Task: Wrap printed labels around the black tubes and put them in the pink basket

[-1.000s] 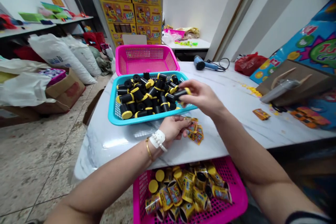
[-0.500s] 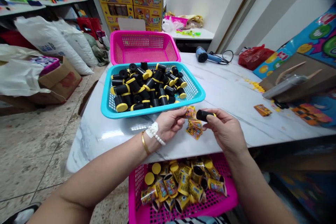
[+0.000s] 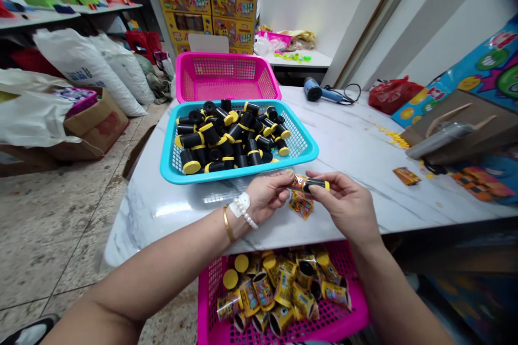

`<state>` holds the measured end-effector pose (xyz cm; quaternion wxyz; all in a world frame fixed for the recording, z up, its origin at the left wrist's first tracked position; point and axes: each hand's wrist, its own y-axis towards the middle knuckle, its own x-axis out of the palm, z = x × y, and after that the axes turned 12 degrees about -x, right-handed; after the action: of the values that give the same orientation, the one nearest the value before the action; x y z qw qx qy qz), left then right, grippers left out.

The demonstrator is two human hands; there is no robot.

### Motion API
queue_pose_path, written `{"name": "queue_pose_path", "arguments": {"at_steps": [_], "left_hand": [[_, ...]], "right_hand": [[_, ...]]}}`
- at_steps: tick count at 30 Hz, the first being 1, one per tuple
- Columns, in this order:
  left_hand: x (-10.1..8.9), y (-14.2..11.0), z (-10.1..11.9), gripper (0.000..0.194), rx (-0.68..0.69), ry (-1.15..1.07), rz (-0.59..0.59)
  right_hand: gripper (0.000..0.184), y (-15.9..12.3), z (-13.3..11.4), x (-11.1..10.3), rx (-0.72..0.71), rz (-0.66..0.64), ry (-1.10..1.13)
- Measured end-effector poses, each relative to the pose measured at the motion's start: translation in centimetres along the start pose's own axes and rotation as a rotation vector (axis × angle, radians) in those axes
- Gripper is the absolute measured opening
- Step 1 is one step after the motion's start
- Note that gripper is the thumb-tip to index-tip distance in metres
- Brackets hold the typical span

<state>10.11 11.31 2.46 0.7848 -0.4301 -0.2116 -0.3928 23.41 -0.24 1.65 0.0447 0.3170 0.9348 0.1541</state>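
Black with a yellow cap, the little tube lies sideways in the right hand, whose fingers are closed around it just above the front edge of the desk. The left hand meets it from the other side, fingers pinched shut on a yellow printed sticker that touches the tube's open end; holding both level and close seems to let the sticker line up with the tube's side. More stickers lie loose on the desk directly under the hands, within easy reach. Just behind the hands a blue basket is heaped with bare black and yellow tubes, and behind that stands a pink basket. Below the desk edge, near the person's lap, another pink basket holds tubes already wrapped in yellow print. Further right on the desk sit a blue hair dryer and a red bag, well apart from the hands
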Motion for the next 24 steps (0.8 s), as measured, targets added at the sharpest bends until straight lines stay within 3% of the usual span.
{"name": "queue_pose_path", "arguments": {"at_steps": [3,8,15,20,24], "left_hand": [[0.0,0.0,0.0,0.016,0.05,0.011,-0.009],[0.3,-0.4,0.0,0.014,0.111,0.071,-0.034],[0.4,-0.8,-0.2,0.012,0.135,0.121,0.028],[0.3,-0.7,-0.2,0.014,0.128,0.125,-0.003],[0.0,-0.2,-0.4,0.03,0.181,0.112,0.101]], "right_hand": [[0.03,-0.4,0.0,0.5,-0.064,-0.016,-0.001],[0.025,-1.1,1.2,1.1,-0.269,0.164,-0.103],[0.033,-1.4,1.9,0.4,-0.308,0.026,-0.178],[0.031,-1.2,2.2,-0.6,-0.349,0.073,-0.28],[0.029,-1.1,2.6,-1.0,-0.379,0.099,-0.315]]}}
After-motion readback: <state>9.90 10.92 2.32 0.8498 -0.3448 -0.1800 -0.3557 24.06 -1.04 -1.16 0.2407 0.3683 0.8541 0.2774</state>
